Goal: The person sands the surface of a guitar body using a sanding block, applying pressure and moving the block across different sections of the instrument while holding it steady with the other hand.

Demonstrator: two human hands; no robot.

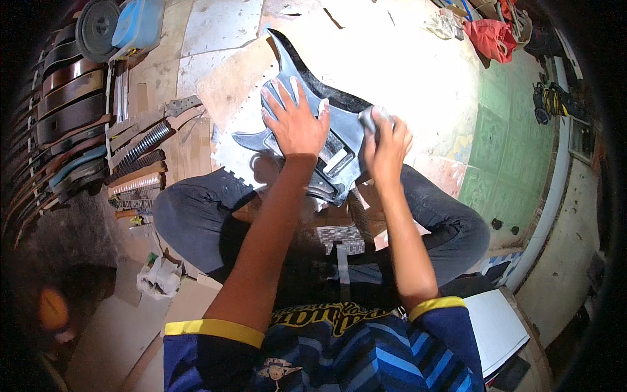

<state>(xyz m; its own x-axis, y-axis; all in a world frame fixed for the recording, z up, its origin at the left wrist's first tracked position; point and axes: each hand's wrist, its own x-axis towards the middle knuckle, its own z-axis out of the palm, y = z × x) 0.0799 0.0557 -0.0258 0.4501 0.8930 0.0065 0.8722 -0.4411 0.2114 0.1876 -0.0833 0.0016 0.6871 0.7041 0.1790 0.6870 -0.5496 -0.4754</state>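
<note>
A grey electric guitar body with pointed horns, a dark bevelled edge and open cavities rests in front of me, partly over a white notched mat. My left hand lies on the body with fingers spread, holding nothing. My right hand grips a small grey block against the body's right part, near the dark edge. The block's far side and some fingertips are hidden.
Stacked curved wooden pieces line the left, beside loose tools and necks. A blue container is at the upper left, a red bag at the upper right. My crossed legs frame the body.
</note>
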